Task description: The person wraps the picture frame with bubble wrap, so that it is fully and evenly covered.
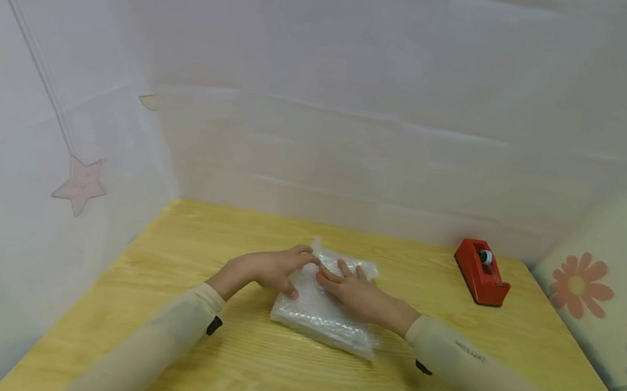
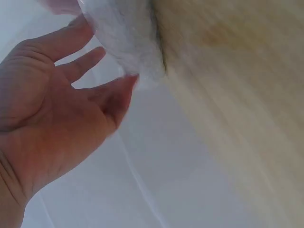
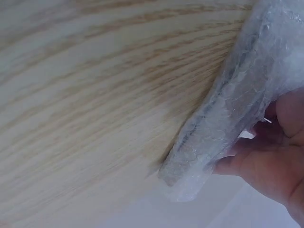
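Clear bubble wrap covers a flat, roughly rectangular package that lies a little askew on the wood-grained worktop, in front of the person and between the two hands. The left hand reaches in from the left; its thumb rests near the package's left edge, while its fingers stretch over the upper part of the wrap. Its grip is loose, with thumb and fingers apart, and in the left wrist view a fingertip touches the wrap close to one end. The right hand lies across the package from the right, fingers spread over the plastic, its grip also apart and clamped on nothing. The fingertips of both hands nearly meet over the package. Plastic sticks out at the far edge, and the near edge shows shiny, crinkled wrap. Both arms wear pale cream sleeves, the right sleeve bearing small dark lettering. Well apart from the package, near the far right corner, stands a red tape dispenser with a small roll in it. Behind hangs a whitish sheet; a pink star is on the left side and a reddish flower on the right.
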Available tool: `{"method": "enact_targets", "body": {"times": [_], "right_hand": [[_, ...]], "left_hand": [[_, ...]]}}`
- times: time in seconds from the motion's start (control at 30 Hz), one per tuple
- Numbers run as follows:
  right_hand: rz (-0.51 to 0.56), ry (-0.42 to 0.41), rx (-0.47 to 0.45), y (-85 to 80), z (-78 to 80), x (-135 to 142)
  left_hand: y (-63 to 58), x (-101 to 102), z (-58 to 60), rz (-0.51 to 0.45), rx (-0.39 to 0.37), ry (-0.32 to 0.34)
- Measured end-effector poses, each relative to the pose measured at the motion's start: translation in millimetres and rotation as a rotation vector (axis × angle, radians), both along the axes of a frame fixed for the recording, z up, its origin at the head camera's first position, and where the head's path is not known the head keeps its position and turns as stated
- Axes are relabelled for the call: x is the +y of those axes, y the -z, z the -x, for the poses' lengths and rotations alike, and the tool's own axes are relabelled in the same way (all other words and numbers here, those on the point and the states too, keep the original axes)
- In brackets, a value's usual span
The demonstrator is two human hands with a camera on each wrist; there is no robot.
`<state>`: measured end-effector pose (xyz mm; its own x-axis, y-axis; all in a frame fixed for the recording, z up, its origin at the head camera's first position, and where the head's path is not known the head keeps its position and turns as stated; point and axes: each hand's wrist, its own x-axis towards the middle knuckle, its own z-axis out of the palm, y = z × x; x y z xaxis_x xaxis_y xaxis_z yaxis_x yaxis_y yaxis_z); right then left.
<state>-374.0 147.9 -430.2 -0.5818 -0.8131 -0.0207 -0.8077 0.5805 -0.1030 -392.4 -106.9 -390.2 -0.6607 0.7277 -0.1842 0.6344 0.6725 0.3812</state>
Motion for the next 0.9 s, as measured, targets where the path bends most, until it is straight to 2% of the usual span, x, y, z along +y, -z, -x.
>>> {"method": "enact_targets", "body": {"times": [0.07,0.17,0.23,0.33,0.43,0.6,0.77,0.9], "right_hand": [[-0.02,-0.002,0.008,-1.2,0.0,0],[-0.049,0.018,0.021,-0.5,0.4,1],[-0.058,0.035,0.032,1.1,0.6,2],[-0.054,0.052,0.039,4.0,0.4,3],[-0.05,0.061,0.04,6.1,-1.1,2],[-0.061,0.099,-0.006,6.4,-3.3,0],[-0.064,0.129,-0.092,2.9,-6.9,3],[-0.084,0.138,-0.067,3.1,-12.4,7]], "left_hand": [[-2.8,7,7.6,0.071,0.065,0.019],[-8.6,21,20.5,0.24,0.175,0.083],[-12.1,30,28.6,0.358,0.212,0.121],[-15.8,39,35.8,0.508,0.199,0.136],[-18.8,43,36.0,0.585,0.157,0.103],[-20.1,39,31.0,0.589,0.103,0.035],[-12.0,26,30.3,0.534,0.102,0.07],[-1.2,10,33.8,0.426,0.059,0.117]]}}
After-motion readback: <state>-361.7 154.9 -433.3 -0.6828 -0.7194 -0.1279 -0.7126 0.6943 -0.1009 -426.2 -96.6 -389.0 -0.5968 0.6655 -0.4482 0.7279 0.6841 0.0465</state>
